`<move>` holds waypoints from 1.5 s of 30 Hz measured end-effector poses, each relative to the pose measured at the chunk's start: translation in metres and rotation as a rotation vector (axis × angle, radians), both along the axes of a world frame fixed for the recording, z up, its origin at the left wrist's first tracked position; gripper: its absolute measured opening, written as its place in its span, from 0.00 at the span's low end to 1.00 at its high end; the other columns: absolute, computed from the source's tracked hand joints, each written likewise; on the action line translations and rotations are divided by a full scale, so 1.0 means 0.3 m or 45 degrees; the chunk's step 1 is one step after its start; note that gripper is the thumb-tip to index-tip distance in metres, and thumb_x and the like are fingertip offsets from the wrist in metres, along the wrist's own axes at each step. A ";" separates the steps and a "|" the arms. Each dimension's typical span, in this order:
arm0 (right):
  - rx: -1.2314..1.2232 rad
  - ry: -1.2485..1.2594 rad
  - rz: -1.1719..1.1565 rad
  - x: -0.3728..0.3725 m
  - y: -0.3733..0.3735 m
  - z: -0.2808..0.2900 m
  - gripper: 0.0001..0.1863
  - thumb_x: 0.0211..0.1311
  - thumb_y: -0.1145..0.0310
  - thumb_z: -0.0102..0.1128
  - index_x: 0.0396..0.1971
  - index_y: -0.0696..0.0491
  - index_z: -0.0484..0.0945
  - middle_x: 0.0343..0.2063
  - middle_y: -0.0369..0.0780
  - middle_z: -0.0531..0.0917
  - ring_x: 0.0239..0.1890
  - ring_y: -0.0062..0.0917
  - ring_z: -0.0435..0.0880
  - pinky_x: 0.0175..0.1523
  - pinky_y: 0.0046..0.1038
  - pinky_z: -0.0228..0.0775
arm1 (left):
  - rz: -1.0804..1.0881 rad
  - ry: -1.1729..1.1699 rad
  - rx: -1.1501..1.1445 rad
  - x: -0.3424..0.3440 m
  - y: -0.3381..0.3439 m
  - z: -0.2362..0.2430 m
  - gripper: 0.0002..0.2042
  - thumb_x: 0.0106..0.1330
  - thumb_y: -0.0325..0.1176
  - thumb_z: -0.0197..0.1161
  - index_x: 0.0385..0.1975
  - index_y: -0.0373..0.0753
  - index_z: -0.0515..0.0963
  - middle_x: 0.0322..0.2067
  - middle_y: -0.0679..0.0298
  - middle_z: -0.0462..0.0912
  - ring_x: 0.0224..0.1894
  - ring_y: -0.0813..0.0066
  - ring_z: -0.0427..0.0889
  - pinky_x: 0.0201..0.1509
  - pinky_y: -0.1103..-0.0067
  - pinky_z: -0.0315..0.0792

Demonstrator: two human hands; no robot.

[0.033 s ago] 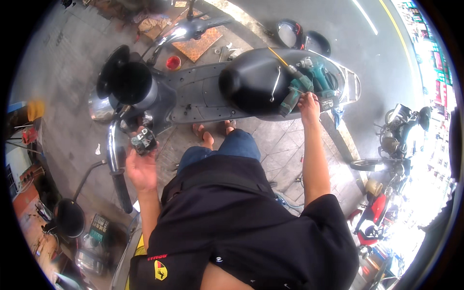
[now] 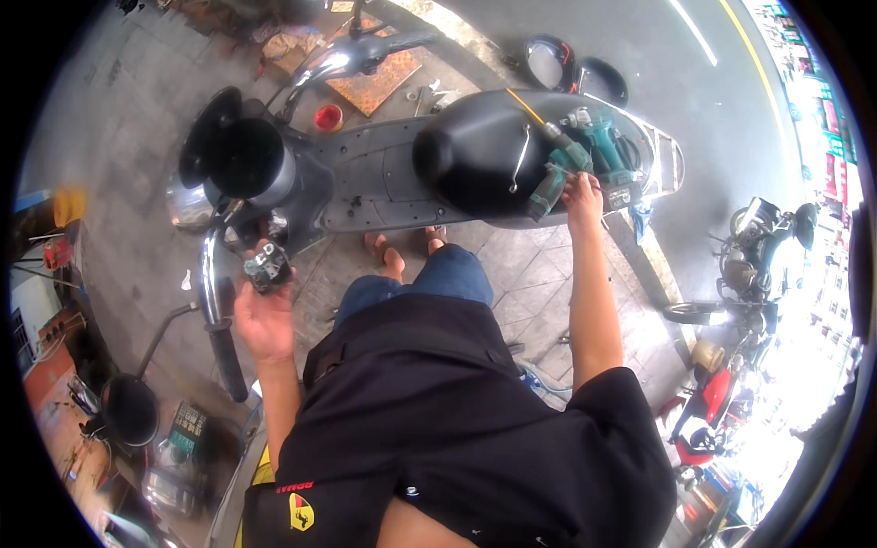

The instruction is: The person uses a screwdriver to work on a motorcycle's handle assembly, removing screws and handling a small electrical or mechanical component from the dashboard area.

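My left hand [image 2: 265,320] holds up a small black and silver metal part [image 2: 267,268] beside the scooter's chrome handlebar [image 2: 210,274]. Its exact kind I cannot make out. At the rear of the black scooter seat [image 2: 461,160], my right hand [image 2: 583,194] has its fingers pinched together over the power tools; what they grip, if anything, is too small to name. Under and beside those fingers lie a green cordless drill [image 2: 551,190] and a second green power tool [image 2: 603,142]. A thin yellow rod [image 2: 523,105] points away from the drill. A slim silver tool [image 2: 521,160] rests on the seat.
The scooter's grey footboard [image 2: 375,173] stretches across in front of me. Beyond it stand a red tub [image 2: 328,118] and a rusty plate [image 2: 375,82]. A round mirror [image 2: 130,410] sticks out at lower left. A parked motorcycle [image 2: 744,265] is at right.
My left hand and the metal part have shifted very slightly left. My right hand stays at almost the same spot over the power tools.
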State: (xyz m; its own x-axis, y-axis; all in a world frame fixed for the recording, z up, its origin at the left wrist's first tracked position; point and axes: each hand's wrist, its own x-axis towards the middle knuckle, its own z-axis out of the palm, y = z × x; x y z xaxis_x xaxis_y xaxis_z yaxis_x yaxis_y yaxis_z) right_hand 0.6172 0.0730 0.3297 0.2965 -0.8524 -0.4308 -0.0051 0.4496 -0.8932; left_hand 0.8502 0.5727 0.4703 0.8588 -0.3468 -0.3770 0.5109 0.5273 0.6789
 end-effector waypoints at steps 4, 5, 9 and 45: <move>-0.629 0.557 0.191 0.124 0.015 -0.063 0.10 0.70 0.64 0.58 0.39 0.56 0.79 0.32 0.41 0.86 0.32 0.26 0.84 0.35 0.28 0.76 | 0.110 0.067 0.008 -0.004 -0.016 0.009 0.24 0.70 0.34 0.48 0.64 0.31 0.63 0.66 0.48 0.65 0.66 0.51 0.68 0.65 0.60 0.71; -1.073 0.886 0.323 0.140 0.024 -0.063 0.10 0.68 0.63 0.58 0.40 0.54 0.80 0.34 0.45 0.86 0.37 0.35 0.86 0.42 0.34 0.75 | 0.103 0.032 0.040 -0.009 -0.022 0.013 0.25 0.70 0.34 0.49 0.64 0.30 0.63 0.66 0.48 0.66 0.66 0.51 0.69 0.65 0.60 0.71; -1.113 1.002 0.459 0.190 0.022 -0.026 0.11 0.66 0.61 0.59 0.39 0.52 0.81 0.33 0.45 0.86 0.38 0.41 0.85 0.45 0.38 0.73 | 0.129 -0.023 0.111 -0.017 -0.046 0.029 0.25 0.69 0.34 0.50 0.64 0.29 0.63 0.65 0.48 0.66 0.66 0.50 0.69 0.65 0.59 0.71; -0.318 -0.344 1.632 0.719 1.048 0.518 0.09 0.67 0.67 0.62 0.38 0.58 0.77 0.28 0.39 0.81 0.29 0.22 0.77 0.37 0.25 0.70 | 0.006 0.064 0.067 0.010 -0.006 0.042 0.24 0.69 0.34 0.49 0.64 0.34 0.65 0.62 0.57 0.73 0.60 0.67 0.76 0.65 0.65 0.69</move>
